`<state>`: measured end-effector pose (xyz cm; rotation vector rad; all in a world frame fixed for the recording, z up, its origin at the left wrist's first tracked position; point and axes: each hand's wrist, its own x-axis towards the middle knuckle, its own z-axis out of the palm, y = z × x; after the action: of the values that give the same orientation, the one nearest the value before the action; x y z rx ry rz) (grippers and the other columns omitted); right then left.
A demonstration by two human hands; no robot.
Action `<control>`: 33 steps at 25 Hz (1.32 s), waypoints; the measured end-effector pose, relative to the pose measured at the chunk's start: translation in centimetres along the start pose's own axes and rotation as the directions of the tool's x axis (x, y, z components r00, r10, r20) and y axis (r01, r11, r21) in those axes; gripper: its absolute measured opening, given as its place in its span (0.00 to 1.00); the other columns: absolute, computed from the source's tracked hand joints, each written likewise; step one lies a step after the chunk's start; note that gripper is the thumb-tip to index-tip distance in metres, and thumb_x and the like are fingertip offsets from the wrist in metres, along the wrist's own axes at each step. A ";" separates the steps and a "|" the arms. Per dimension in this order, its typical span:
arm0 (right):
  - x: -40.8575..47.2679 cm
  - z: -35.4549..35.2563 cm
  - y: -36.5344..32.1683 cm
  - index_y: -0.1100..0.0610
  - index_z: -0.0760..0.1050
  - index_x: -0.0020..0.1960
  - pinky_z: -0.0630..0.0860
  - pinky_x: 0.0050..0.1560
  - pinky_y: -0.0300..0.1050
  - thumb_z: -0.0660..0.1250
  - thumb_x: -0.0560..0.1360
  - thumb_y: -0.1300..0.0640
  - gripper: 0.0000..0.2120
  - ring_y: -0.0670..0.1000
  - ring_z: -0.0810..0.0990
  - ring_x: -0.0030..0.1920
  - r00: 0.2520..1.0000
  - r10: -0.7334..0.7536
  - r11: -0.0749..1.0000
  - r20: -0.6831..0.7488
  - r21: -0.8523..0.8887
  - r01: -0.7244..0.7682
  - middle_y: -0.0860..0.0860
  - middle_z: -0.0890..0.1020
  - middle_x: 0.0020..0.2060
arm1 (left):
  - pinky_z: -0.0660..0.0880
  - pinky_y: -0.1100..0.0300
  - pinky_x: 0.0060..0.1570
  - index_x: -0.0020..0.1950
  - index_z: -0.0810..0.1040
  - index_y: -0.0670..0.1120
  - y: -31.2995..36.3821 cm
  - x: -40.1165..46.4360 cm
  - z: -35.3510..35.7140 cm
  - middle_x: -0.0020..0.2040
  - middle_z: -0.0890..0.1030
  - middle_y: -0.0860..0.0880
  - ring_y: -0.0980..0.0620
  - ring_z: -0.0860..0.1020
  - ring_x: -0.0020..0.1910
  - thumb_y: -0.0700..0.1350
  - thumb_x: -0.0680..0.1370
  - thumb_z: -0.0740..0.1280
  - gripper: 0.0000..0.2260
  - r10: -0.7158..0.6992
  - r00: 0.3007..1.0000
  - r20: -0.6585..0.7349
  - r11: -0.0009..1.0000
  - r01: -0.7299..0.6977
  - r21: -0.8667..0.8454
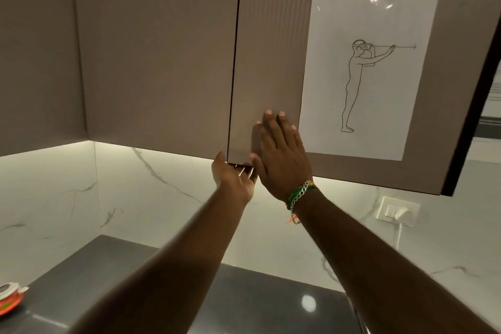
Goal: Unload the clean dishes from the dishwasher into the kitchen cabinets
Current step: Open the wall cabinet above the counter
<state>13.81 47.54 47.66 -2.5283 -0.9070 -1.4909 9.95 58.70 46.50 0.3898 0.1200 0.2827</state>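
with the left hand point(234, 179) hooked under the cabinet door point(268, 68)'s bottom corner and the right hand point(282, 154) spread flat on the door's face just above, pull evenly outward, probably to open it.

Taupe ribbed cabinet door point(271, 62), white grey-veined marble backsplash point(135, 192), dark grey countertop point(257, 301) (glossy), green-orange wristbands point(299, 192)

Cabinet front: both doors point(265, 68) nearly flush, dark seam only; taped sheet point(366, 76) covers the right door's face.
Door underside: left hand point(233, 176) fingers hooked beneath the right door's corner; right hand point(282, 152) flat on its face.
Below cabinets: open gap down to bench point(244, 293).
Bench left: orange-lidded container point(9, 298) at edge.
Wall right: plugged socket point(398, 211).
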 end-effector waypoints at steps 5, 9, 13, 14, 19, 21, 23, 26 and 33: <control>0.1 -6.2 -2.9 0.53 0.54 0.82 0.52 0.79 0.64 0.52 0.83 0.40 0.32 0.57 0.45 0.82 0.998 0.040 0.998 -0.052 0.045 -0.038 0.54 0.50 0.82 | 0.71 0.43 0.68 0.66 0.75 0.42 1.9 -6.2 -2.5 0.63 0.79 0.40 0.37 0.76 0.65 0.63 0.82 0.54 0.28 -0.100 0.994 0.051 0.993 0.103 -0.061; 0.1 -13.6 -6.5 0.50 0.52 0.82 0.54 0.75 0.71 0.53 0.80 0.35 0.35 0.55 0.46 0.82 0.970 0.158 0.983 -0.185 0.127 -0.136 0.51 0.50 0.82 | 0.75 0.45 0.61 0.66 0.76 0.44 2.3 -13.0 -3.8 0.62 0.81 0.40 0.38 0.78 0.63 0.59 0.82 0.60 0.22 -0.167 0.981 0.101 0.986 0.163 0.044; -2.6 -19.6 -9.4 0.54 0.51 0.82 0.58 0.75 0.69 0.64 0.76 0.37 0.44 0.54 0.47 0.82 0.911 0.309 0.937 -0.274 0.253 -0.241 0.51 0.50 0.82 | 0.78 0.51 0.51 0.53 0.82 0.44 0.8 -20.0 -2.4 0.48 0.87 0.44 0.43 0.83 0.53 0.54 0.83 0.59 0.17 -0.085 0.979 0.185 0.953 0.026 0.301; -3.6 -21.0 -9.6 0.56 0.51 0.82 0.58 0.76 0.66 0.67 0.75 0.40 0.44 0.54 0.48 0.82 0.900 0.323 0.929 -0.292 0.278 -0.243 0.52 0.51 0.82 | 0.78 0.52 0.48 0.48 0.82 0.44 0.3 -21.6 -2.0 0.45 0.87 0.45 0.44 0.84 0.49 0.52 0.84 0.57 0.18 -0.054 0.970 0.235 0.936 -0.033 0.350; -8.6 -28.0 -8.2 0.56 0.48 0.82 0.61 0.76 0.44 0.66 0.74 0.51 0.44 0.51 0.58 0.80 0.903 0.343 0.913 -0.261 0.317 -0.255 0.50 0.54 0.82 | 0.79 0.64 0.47 0.54 0.80 0.48 -4.6 -27.9 -0.8 0.46 0.86 0.53 0.53 0.84 0.50 0.47 0.87 0.52 0.16 0.080 0.853 0.515 0.855 -0.324 0.404; -11.2 -31.0 -7.0 0.54 0.47 0.83 0.74 0.68 0.42 0.67 0.75 0.55 0.43 0.52 0.72 0.72 0.903 0.345 0.907 -0.255 0.340 -0.250 0.48 0.57 0.81 | 0.79 0.63 0.54 0.66 0.76 0.48 -7.2 -29.4 -0.5 0.56 0.85 0.52 0.55 0.82 0.59 0.54 0.86 0.53 0.17 0.028 0.729 0.684 0.831 -0.398 0.389; -14.0 -33.8 -4.9 0.53 0.49 0.82 0.79 0.60 0.40 0.67 0.76 0.59 0.41 0.52 0.76 0.65 0.892 0.375 0.884 -0.254 0.389 -0.260 0.47 0.62 0.79 | 0.76 0.53 0.66 0.77 0.66 0.50 -10.0 -30.9 0.3 0.71 0.77 0.49 0.52 0.75 0.71 0.59 0.85 0.52 0.24 -0.026 0.580 0.814 0.807 -0.469 0.360; -18.0 -37.3 -2.0 0.54 0.56 0.81 0.82 0.53 0.39 0.66 0.80 0.57 0.33 0.46 0.82 0.59 0.814 0.511 0.830 -0.276 0.406 -0.383 0.52 0.77 0.69 | 0.61 0.41 0.78 0.82 0.51 0.61 -14.6 -33.8 2.0 0.83 0.56 0.52 0.51 0.55 0.82 0.65 0.83 0.49 0.27 -0.068 0.414 0.908 0.770 -0.557 0.312; -26.2 -43.7 6.9 0.59 0.74 0.67 0.76 0.46 0.32 0.68 0.80 0.56 0.18 0.38 0.79 0.46 0.626 0.699 0.712 -0.346 0.254 -0.654 0.47 0.82 0.50 | 0.44 0.41 0.80 0.82 0.37 0.46 -25.4 -39.0 5.9 0.82 0.33 0.45 0.45 0.33 0.80 0.66 0.80 0.49 0.39 -0.168 0.242 0.956 0.269 -0.921 0.280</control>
<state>-25.88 15.03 50.81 -1.9611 0.0673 -1.5353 -19.94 22.66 44.36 1.7363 -1.1438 0.6313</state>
